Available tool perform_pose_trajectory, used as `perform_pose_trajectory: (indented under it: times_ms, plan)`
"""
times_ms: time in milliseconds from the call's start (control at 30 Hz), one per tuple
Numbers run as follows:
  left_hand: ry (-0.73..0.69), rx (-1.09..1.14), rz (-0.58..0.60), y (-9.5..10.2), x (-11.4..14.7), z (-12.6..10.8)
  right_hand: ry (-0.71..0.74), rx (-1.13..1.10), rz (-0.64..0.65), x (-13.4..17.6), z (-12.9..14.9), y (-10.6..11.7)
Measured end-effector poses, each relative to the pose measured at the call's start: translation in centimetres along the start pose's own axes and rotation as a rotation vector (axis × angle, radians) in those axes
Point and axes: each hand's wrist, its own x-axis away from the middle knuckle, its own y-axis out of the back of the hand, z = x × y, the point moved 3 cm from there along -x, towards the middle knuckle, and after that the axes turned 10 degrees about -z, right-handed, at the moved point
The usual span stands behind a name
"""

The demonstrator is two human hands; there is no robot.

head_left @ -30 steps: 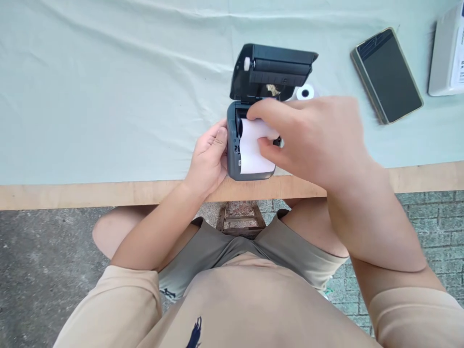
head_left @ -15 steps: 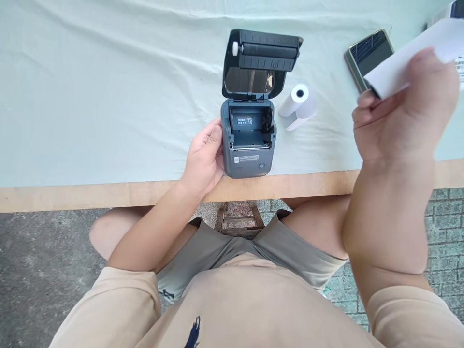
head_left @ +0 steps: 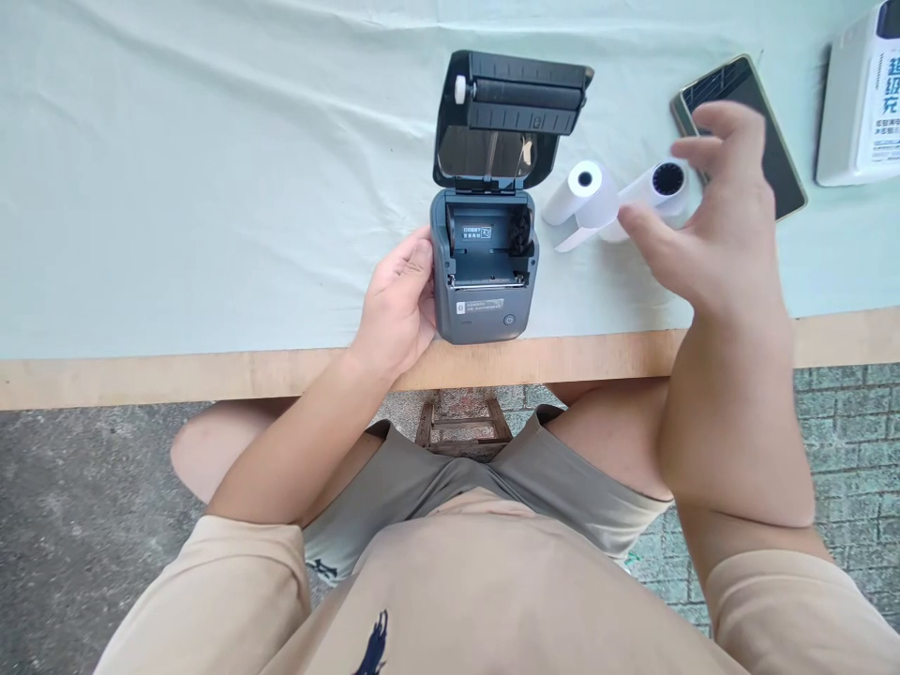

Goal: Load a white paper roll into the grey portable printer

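My left hand [head_left: 399, 305] grips the left side of a dark grey portable label printer [head_left: 485, 314], its thumb along the casing and its other fingers partly hidden. The printer's lid [head_left: 506, 117] is raised, and the paper bay inside holds no roll. Just right of it lies a white paper roll [head_left: 571, 199] with a loose end of paper. Beside that roll rests a second white roll [head_left: 638, 192] with a black core end. My right hand [head_left: 727, 216] hovers over and right of this second roll, thumb and fingers spread, holding nothing.
Behind my right hand a phone [head_left: 780, 159] lies on the pale green cloth [head_left: 211, 187]. A white box-shaped device with printed characters [head_left: 847, 122] is at the far right. The wooden table edge [head_left: 577, 363] runs in front of my lap.
My right hand has come left from the far right and let go of the white paper roll, which now lies beside the first one. My left hand keeps its place on the printer.
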Motion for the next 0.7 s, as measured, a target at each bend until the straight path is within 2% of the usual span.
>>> perform_pose_trajectory:
  times_ms: [100,167,200,267,333,400,567,633,700]
  plan:
    - [-0.032,-0.007,-0.019,0.2,-0.1,0.1,0.263,-0.146,-0.251,0.4,1.5,1.4]
    - [-0.034,-0.034,-0.013,0.2,-0.1,0.1,0.317,-0.084,-0.372,0.7,2.9,1.8]
    - [-0.025,-0.048,-0.004,0.1,-0.1,0.1,0.337,-0.027,-0.389,0.8,3.8,1.7]
    - [-0.002,-0.067,0.016,0.0,0.0,-0.1,0.305,0.084,-0.312,0.8,5.2,0.9]
    - [0.012,-0.069,0.025,-0.2,0.1,-0.2,0.281,0.192,-0.139,0.8,6.2,-0.1]
    - [0.012,-0.056,0.023,-0.2,0.1,-0.3,0.27,0.252,-0.02,0.8,6.6,-0.8]
    - [-0.01,0.009,0.003,0.0,0.0,0.0,0.262,0.249,0.025,0.8,7.0,-1.4]
    - [-0.024,0.025,-0.006,0.0,0.0,0.0,0.258,0.225,-0.005,0.7,7.2,-1.2]
    - [-0.029,0.018,-0.009,0.0,0.0,0.0,0.252,0.164,-0.104,0.7,7.4,-0.5]
